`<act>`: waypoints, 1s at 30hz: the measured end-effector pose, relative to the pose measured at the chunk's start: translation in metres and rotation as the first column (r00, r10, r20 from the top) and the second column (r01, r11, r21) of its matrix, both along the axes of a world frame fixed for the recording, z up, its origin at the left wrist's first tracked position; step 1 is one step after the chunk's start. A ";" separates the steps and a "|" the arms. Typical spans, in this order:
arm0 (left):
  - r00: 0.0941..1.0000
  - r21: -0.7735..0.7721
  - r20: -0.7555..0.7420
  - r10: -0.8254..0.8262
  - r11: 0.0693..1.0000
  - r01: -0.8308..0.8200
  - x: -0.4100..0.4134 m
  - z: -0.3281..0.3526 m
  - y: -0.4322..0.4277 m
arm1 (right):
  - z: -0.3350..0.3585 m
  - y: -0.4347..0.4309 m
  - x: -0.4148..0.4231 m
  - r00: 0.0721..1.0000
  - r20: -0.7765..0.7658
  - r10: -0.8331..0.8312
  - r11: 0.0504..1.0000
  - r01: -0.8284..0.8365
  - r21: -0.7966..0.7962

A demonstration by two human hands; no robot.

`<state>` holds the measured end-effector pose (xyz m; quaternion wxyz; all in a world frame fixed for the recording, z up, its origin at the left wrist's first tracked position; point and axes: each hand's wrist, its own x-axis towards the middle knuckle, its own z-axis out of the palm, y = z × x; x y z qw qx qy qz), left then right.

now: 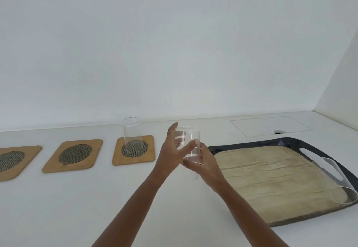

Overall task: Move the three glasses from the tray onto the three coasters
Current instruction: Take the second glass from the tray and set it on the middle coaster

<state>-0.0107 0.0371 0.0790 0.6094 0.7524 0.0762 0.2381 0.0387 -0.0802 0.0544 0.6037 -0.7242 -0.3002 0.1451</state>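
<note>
**One glass in both hands, between tray and coasters**

My right hand [206, 166] grasps a clear cylindrical drinking glass [188, 149] low down, above the white counter [77, 208]; my left hand [172, 150] is spread open against its far side. A second clear glass [132, 135] stands on the nearest square wooden coaster [133, 150]. Two more wooden coasters [72, 155] [16, 161] lie bare. The third glass [337, 182] rests on the dark-rimmed, tan-lined tray [257, 173].

Clear glass [133, 136] upright on right coaster [133, 150], second glass [188, 149] held above the counter, third glass [337, 182] at tray [251, 144]'s right edge, middle coaster [72, 155] and left coaster [15, 161] bare.
</note>
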 end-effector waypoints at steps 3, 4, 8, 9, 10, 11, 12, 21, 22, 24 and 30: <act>0.995 -0.023 -0.084 -0.051 0.998 0.050 -0.017 -0.004 0.023 | -0.002 0.024 -0.010 0.979 -0.180 0.099 0.990 -0.079 0.115; 0.992 -0.048 -0.102 -0.070 0.997 0.065 -0.024 -0.004 0.031 | -0.002 0.031 -0.013 0.969 -0.213 0.122 0.987 -0.097 0.125; 0.978 -0.166 -0.142 -0.153 0.978 0.129 -0.049 -0.002 0.061 | -0.002 0.055 -0.020 0.922 -0.298 0.247 0.965 -0.207 0.162; 0.977 -0.182 -0.140 -0.159 0.974 0.132 -0.054 -0.002 0.067 | -0.002 0.061 -0.022 0.912 -0.308 0.272 0.959 -0.233 0.160; 0.979 -0.200 -0.132 -0.153 0.972 0.125 -0.059 -0.002 0.073 | -0.002 0.067 -0.025 0.907 -0.307 0.288 0.956 -0.253 0.149; 0.983 -0.219 -0.118 -0.138 0.969 0.110 -0.064 -0.002 0.078 | -0.002 0.073 -0.028 0.909 -0.297 0.294 0.955 -0.264 0.136; 0.988 -0.236 -0.104 -0.115 0.968 0.088 -0.068 -0.002 0.083 | -0.002 0.080 -0.032 0.918 -0.273 0.289 0.957 -0.267 0.116; 0.975 -0.242 -0.105 0.195 0.946 -0.215 -0.086 -0.025 0.127 | -0.016 0.142 -0.066 0.987 0.038 0.155 0.986 -0.152 -0.070; 0.970 -0.220 -0.109 0.219 0.946 -0.238 -0.088 -0.026 0.133 | -0.019 0.149 -0.069 0.988 0.043 0.147 0.986 -0.143 -0.079; 0.958 -0.196 -0.095 0.271 0.938 -0.285 -0.092 -0.027 0.145 | -0.026 0.161 -0.076 0.989 0.026 0.147 0.984 -0.143 -0.103; 0.908 -0.152 -0.037 0.417 0.896 -0.417 -0.105 -0.027 0.194 | -0.050 0.195 -0.092 0.979 0.125 0.161 0.952 -0.120 -0.282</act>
